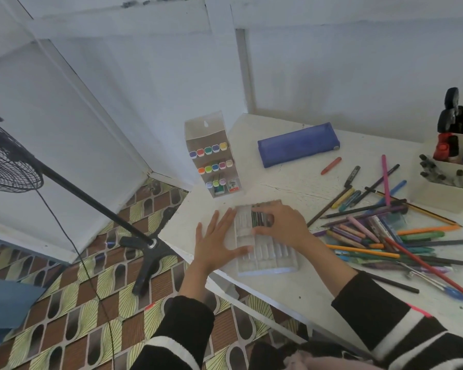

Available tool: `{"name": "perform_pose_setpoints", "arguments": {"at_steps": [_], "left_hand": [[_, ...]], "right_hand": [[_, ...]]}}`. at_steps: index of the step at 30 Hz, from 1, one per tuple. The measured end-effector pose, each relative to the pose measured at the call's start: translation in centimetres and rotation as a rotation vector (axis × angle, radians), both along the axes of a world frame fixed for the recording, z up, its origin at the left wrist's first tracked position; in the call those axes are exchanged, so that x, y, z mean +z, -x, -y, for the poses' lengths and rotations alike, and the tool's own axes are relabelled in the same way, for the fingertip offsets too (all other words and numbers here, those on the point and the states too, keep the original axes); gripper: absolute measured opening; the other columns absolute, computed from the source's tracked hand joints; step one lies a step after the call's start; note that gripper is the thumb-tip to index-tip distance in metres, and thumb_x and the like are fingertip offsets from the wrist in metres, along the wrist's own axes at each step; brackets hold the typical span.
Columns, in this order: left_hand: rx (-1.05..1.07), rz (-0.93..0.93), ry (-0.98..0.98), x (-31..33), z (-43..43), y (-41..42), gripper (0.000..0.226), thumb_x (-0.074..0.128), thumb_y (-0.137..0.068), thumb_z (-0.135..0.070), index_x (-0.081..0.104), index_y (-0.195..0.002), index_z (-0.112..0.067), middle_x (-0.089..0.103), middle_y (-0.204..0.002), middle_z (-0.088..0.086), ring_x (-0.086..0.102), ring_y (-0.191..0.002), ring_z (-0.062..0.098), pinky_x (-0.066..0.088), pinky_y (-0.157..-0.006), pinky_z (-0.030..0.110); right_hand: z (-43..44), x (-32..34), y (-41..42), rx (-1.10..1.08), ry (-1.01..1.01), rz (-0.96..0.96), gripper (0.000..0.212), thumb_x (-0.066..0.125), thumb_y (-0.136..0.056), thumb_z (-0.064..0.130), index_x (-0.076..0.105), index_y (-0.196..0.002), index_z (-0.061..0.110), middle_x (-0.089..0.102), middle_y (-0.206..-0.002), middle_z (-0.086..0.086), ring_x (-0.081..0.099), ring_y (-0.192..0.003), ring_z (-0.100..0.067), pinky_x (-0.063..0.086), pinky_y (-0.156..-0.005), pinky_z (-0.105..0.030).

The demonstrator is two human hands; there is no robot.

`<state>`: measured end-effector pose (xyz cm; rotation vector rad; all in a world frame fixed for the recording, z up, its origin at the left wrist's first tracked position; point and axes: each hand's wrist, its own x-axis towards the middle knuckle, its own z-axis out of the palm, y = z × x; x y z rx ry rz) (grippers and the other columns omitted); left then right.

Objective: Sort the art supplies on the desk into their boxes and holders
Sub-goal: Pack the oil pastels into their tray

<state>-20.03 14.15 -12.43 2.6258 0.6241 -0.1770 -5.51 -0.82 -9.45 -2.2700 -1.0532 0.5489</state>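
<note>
A clear plastic tray [267,252] with ribbed slots lies near the desk's left front corner. My left hand [217,239] rests flat with fingers spread on the tray's left side. My right hand [281,222] curls over a few dark pens [259,218] lying in the tray's upper part, fingers pressing on them. A loose heap of coloured pencils and pens [385,236] spreads across the desk to the right. A clear marker box [214,158] with coloured caps in rows stands at the desk's far left edge.
A blue pencil case [298,144] lies at the back of the white desk [278,182]. A red crayon [331,165] is beside it. A white organizer [449,177] with markers and scissors stands at right. A black fan stand [145,241] is on the floor, left.
</note>
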Motion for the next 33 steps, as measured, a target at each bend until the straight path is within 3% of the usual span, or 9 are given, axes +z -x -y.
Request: {"name": "perform_pose_setpoints", "arguments": {"at_steps": [4, 9, 13, 18, 21, 24, 27, 29, 33], "left_hand": [[-0.004, 0.002, 0.003, 0.1, 0.0, 0.0, 0.098, 0.034, -0.061, -0.088, -0.015, -0.139, -0.054, -0.017, -0.145, -0.037, -0.02, -0.14, -0.003, -0.014, -0.115, 0.048], [-0.006, 0.008, 0.013, 0.2, 0.1, 0.1, 0.097, 0.032, -0.059, -0.089, -0.016, -0.136, -0.056, -0.017, -0.145, -0.038, -0.021, -0.138, -0.005, -0.015, -0.115, 0.047], [-0.005, 0.014, 0.019, 0.2, 0.1, 0.1, 0.097, 0.033, -0.06, -0.089, -0.014, -0.138, -0.055, -0.015, -0.147, -0.038, -0.021, -0.139, -0.004, -0.015, -0.114, 0.047], [-0.006, 0.015, 0.018, 0.3, 0.1, 0.1, 0.095, 0.033, -0.06, -0.089, -0.016, -0.136, -0.057, -0.018, -0.143, -0.041, -0.022, -0.137, -0.006, -0.016, -0.114, 0.046], [-0.007, 0.009, 0.017, 0.3, 0.1, 0.2, 0.095, 0.033, -0.06, -0.089, -0.017, -0.135, -0.058, -0.019, -0.141, -0.042, -0.022, -0.136, -0.007, -0.016, -0.114, 0.046], [-0.004, 0.011, 0.015, 0.3, 0.1, 0.2, 0.094, 0.033, -0.06, -0.089, -0.017, -0.134, -0.059, -0.019, -0.142, -0.042, -0.022, -0.137, -0.007, -0.015, -0.115, 0.046], [-0.008, 0.012, 0.015, 0.1, -0.1, 0.2, 0.094, 0.033, -0.06, -0.091, -0.018, -0.132, -0.06, -0.02, -0.14, -0.043, -0.023, -0.136, -0.007, -0.015, -0.114, 0.046], [-0.014, 0.01, 0.011, 0.0, -0.1, 0.2, 0.094, 0.031, -0.059, -0.092, -0.019, -0.132, -0.06, -0.021, -0.14, -0.042, -0.024, -0.136, -0.007, -0.016, -0.114, 0.046], [-0.008, 0.007, 0.005, -0.1, -0.2, 0.1, 0.093, 0.039, -0.068, -0.087, -0.016, -0.137, -0.057, -0.018, -0.144, -0.038, -0.022, -0.137, -0.005, -0.015, -0.115, 0.048]], "right_hand": [[-0.1, -0.3, 0.1, 0.022, 0.087, 0.034, 0.066, 0.064, -0.077, 0.059, 0.045, -0.136, 0.039, 0.057, -0.122, -0.004, 0.054, -0.108, -0.021, 0.041, -0.08, -0.031], [-0.5, -0.8, -0.3, 0.03, 0.117, 0.051, 0.065, 0.061, -0.077, 0.063, 0.045, -0.135, 0.039, 0.056, -0.121, 0.0, 0.054, -0.106, -0.018, 0.041, -0.076, -0.029], [-0.5, -0.8, -0.1, -0.031, 0.04, 0.014, 0.055, 0.055, -0.083, 0.06, 0.051, -0.133, 0.036, 0.051, -0.098, 0.004, 0.05, -0.087, -0.012, 0.038, -0.07, -0.026], [-0.9, -1.6, 0.4, -0.051, 0.077, 0.093, 0.052, 0.058, -0.083, 0.057, 0.048, -0.132, 0.043, 0.056, -0.123, 0.001, 0.054, -0.11, -0.018, 0.044, -0.088, -0.036], [-1.0, -1.8, 0.4, -0.049, 0.095, 0.114, 0.051, 0.056, -0.084, 0.058, 0.047, -0.132, 0.045, 0.055, -0.126, 0.001, 0.052, -0.114, -0.018, 0.042, -0.092, -0.038], [-0.9, -1.8, 0.4, -0.044, 0.094, 0.101, 0.051, 0.057, -0.083, 0.058, 0.049, -0.131, 0.044, 0.057, -0.122, 0.004, 0.054, -0.111, -0.017, 0.043, -0.089, -0.037], [-0.3, -0.9, -0.2, -0.008, -0.048, -0.124, 0.048, 0.06, -0.087, 0.047, 0.049, -0.132, 0.037, 0.054, -0.082, 0.012, 0.052, -0.079, -0.01, 0.042, -0.073, -0.029], [0.4, -0.4, -1.5, -0.049, -0.176, -0.233, 0.04, 0.061, -0.089, 0.034, 0.054, -0.129, 0.031, 0.049, -0.07, 0.006, 0.046, -0.064, -0.008, 0.042, -0.068, -0.03], [1.9, 1.2, -6.4, -0.262, -0.172, 0.044, 0.023, 0.053, -0.094, 0.021, 0.067, -0.112, 0.023, 0.064, -0.085, 0.001, 0.056, -0.075, -0.013, 0.04, -0.067, -0.025]]}}
